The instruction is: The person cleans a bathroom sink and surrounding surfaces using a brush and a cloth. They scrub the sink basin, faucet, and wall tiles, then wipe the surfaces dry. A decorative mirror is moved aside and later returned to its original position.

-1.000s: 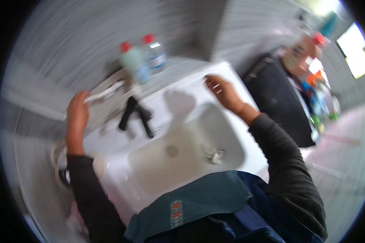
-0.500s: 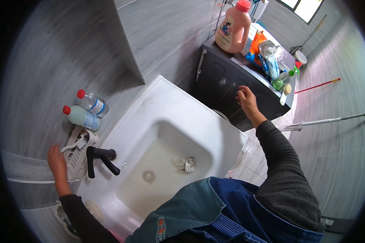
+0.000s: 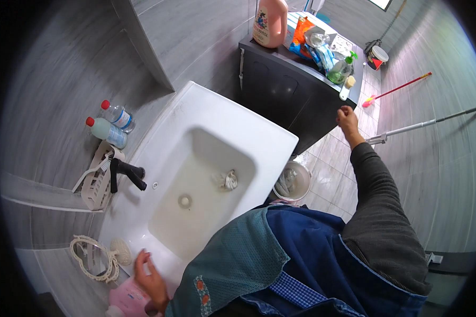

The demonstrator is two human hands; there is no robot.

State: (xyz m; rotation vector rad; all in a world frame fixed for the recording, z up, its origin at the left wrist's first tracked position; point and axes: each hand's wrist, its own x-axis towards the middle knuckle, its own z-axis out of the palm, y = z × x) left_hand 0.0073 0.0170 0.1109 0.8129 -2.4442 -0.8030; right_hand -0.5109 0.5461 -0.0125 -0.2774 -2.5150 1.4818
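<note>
My left hand point(image 3: 149, 277), fingers apart and holding nothing, is over the near left rim of the white sink point(image 3: 269, 129), beside a pink object point(image 3: 129, 297). My right hand point(image 3: 348, 122) hovers off the corner of a dark appliance, its fingers curled in with nothing visible in them. Just beyond it, a scrub brush point(image 3: 346, 89) with a white handle lies on the appliance's edge. A wadded pale cloth point(image 3: 228, 180) sits in the cloudy water of the basin. Another white brush point(image 3: 92, 171) rests on a slotted tray point(image 3: 96, 191) behind the black faucet point(image 3: 127, 171).
Two red-capped bottles point(image 3: 111, 132) stand behind the sink. A heart-shaped mirror point(image 3: 92, 259) stands at its left corner. On the appliance point(image 3: 280, 87) are a pink detergent jug point(image 3: 269, 24), bags and a green spray bottle point(image 3: 341, 70). A bucket point(image 3: 300, 182) and mop pole point(image 3: 428, 126) are to the right.
My left hand has come from beside the slotted tray to the near left sink rim. My right hand has moved right, close to the brush, its fingers more curled. The view has shifted.
</note>
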